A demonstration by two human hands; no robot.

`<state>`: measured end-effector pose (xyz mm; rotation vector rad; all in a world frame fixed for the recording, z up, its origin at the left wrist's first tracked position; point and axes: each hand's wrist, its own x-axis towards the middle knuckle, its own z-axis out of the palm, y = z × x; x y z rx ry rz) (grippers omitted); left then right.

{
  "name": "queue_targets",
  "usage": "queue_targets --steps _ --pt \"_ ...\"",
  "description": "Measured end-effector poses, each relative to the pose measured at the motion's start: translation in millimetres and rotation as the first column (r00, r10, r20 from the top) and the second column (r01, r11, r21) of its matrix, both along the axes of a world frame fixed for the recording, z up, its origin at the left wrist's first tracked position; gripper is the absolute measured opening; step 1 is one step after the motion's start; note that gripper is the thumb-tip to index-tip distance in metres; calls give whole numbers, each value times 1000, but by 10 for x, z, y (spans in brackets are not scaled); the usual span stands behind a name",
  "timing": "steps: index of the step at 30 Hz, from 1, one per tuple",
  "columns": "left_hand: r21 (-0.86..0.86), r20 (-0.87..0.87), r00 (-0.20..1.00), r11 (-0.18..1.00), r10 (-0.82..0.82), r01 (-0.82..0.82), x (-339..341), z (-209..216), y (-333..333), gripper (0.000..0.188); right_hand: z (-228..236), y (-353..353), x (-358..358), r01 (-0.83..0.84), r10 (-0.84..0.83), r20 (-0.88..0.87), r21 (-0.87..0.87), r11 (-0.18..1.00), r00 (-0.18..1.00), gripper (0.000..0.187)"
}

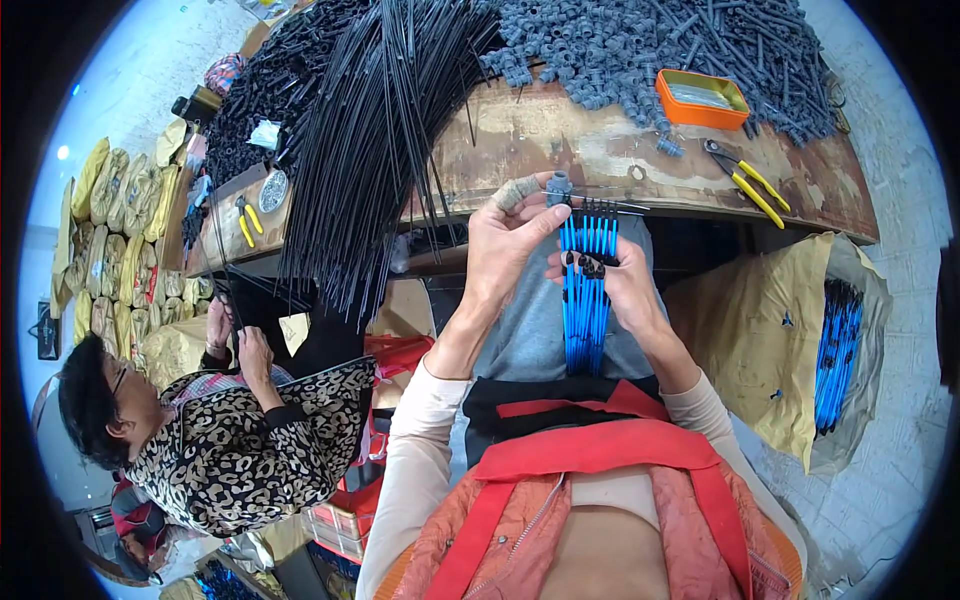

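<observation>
My left hand (500, 245), tape wound round one finger, pinches a small grey plastic fitting (559, 186) between thumb and forefinger. Thin metal wires (615, 204) run sideways from beside the fitting, across the tops of the blue rods. My right hand (625, 285) is closed round a bundle of slim blue rods (584, 325) with black tips and black collars. The bundle hangs upright over my lap, its top close to the table edge. How the fitting meets the rods is too small to tell.
On the wooden table (540, 140) lie long black rods (370, 150), heaped grey fittings (590, 60), an orange box (703, 100) and yellow-handled pliers (748, 183). A paper sack (760, 340) with more blue rods stands at right. A co-worker (230, 430) handles black rods at left.
</observation>
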<state>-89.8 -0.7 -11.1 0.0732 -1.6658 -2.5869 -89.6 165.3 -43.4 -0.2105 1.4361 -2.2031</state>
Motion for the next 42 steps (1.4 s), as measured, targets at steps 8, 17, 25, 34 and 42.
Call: queue_targets --steps 8,17,25,34,42 --pt "-22 68 997 999 31 -30 -3 21 -2 40 -184 -54 48 231 -154 -286 258 938 946 39" --pt "-151 86 991 985 99 -85 -33 77 -8 42 -154 -31 106 323 -216 -348 288 902 912 25" --pt "-416 -44 997 906 66 -78 80 138 61 41 -35 95 185 307 -167 -394 324 895 904 26" --pt "-408 -35 999 913 -16 1 238 240 41 35 -127 64 182 278 -175 -379 237 931 909 18" --pt "-405 -19 1000 914 -15 6 181 190 33 38 -112 132 97 211 -63 -377 366 907 924 25"
